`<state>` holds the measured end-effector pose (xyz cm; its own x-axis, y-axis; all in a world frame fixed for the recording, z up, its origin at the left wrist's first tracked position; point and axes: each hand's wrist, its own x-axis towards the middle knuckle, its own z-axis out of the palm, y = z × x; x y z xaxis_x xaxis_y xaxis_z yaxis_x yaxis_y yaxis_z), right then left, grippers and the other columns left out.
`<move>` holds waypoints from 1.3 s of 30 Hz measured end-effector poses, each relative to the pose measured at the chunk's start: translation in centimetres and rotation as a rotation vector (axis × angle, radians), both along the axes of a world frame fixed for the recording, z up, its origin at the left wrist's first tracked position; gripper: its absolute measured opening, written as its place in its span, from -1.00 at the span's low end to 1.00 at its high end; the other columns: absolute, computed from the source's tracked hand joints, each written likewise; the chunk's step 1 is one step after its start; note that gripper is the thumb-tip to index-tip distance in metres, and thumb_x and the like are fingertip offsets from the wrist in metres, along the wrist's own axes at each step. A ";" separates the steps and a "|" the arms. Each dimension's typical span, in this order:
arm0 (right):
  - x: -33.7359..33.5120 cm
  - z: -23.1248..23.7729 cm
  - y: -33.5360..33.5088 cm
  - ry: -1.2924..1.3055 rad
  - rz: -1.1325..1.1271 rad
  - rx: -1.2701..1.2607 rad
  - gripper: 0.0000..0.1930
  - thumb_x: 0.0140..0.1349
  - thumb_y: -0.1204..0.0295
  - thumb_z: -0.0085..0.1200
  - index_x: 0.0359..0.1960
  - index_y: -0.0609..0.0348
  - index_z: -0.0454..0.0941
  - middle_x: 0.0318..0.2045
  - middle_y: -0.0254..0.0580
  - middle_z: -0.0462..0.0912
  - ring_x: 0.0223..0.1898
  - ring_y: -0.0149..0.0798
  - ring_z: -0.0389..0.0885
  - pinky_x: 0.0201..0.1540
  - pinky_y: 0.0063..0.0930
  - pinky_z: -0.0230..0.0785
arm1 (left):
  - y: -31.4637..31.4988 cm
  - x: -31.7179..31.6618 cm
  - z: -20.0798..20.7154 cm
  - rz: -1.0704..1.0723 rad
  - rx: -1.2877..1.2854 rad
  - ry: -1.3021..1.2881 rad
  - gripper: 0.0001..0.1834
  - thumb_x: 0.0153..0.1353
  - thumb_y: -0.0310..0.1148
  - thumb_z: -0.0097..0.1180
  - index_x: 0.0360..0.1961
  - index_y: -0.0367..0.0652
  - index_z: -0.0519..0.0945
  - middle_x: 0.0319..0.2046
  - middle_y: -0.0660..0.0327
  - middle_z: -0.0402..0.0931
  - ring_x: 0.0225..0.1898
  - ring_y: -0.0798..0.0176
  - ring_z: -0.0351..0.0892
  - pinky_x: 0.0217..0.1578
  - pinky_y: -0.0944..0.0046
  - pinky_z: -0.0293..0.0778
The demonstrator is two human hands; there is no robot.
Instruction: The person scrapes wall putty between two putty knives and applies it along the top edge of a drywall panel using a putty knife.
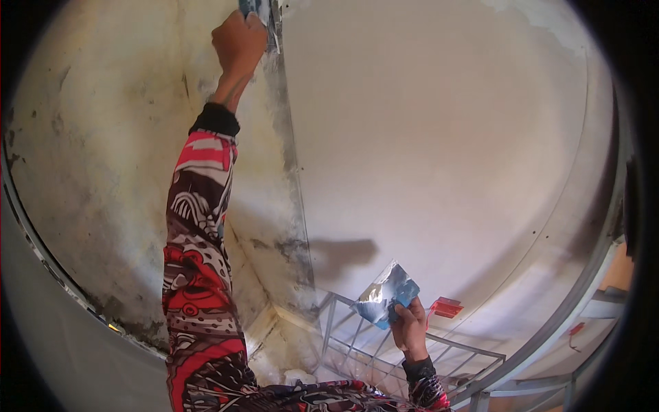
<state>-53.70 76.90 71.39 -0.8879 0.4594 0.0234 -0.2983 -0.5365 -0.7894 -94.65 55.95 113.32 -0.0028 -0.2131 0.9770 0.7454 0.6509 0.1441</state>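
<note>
My left hand is raised high at the top edge, its fingers wrapped round a putty knife with a blue-grey part showing. That knife is partly cut off by the frame; it is held at the dark seam between the stained wall and the smooth pale panel. Lower down at the right, my right hand grips a wide putty knife by its blue handle. Its shiny metal blade points up and left, smeared in places, apart from the panel.
Grey metal railing stands below my right hand. A red object is just right of that hand, and another red piece hangs farther right. A curved-looking metal frame runs along the right side. Stained masonry lies low down in the corner.
</note>
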 end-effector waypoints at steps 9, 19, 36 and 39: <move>-0.1 -0.3 1.5 0.009 -0.035 -0.056 -0.66 0.29 0.69 -0.09 0.07 0.17 0.47 -0.16 -0.27 0.64 -0.26 -0.37 0.67 -0.41 -0.51 0.56 | -0.3 10.2 -13.1 -0.701 -0.171 -0.501 -0.61 0.28 -0.15 0.24 -0.47 -0.31 0.60 -0.58 0.28 0.46 -0.49 0.43 0.35 -0.40 0.30 0.34; -0.3 0.4 1.5 0.131 0.287 -0.333 -0.59 0.22 0.66 0.02 0.11 0.05 0.46 -0.13 -0.35 0.60 -0.11 -0.32 0.64 -0.03 -0.32 0.60 | 7.0 21.2 -37.5 -1.796 -0.052 -1.770 -0.73 0.32 -0.27 0.20 -0.09 -0.25 0.63 -0.29 0.28 0.66 -0.34 0.41 0.65 -0.29 0.37 0.56; -0.8 -2.4 2.5 -0.058 -0.026 -0.099 -0.58 0.30 0.60 -0.03 0.20 0.12 0.38 -0.15 -0.36 0.59 -0.27 -0.47 0.64 -0.37 -0.56 0.60 | 1.8 14.1 -45.6 -1.038 -0.396 -1.301 -0.74 0.32 -0.25 0.20 -0.32 -0.28 0.61 -0.45 0.26 0.56 -0.49 0.44 0.50 -0.58 0.29 0.48; -1.0 -0.4 3.0 -0.095 -0.065 0.036 -0.62 0.35 0.61 -0.08 0.20 0.19 0.38 -0.11 -0.29 0.61 -0.22 -0.44 0.68 -0.28 -0.51 0.66 | 1.0 19.0 -40.3 -0.956 -0.375 -1.367 -0.81 0.31 -0.36 0.17 -0.26 -0.32 0.61 -0.40 0.18 0.60 -0.42 0.35 0.57 -0.45 0.23 0.54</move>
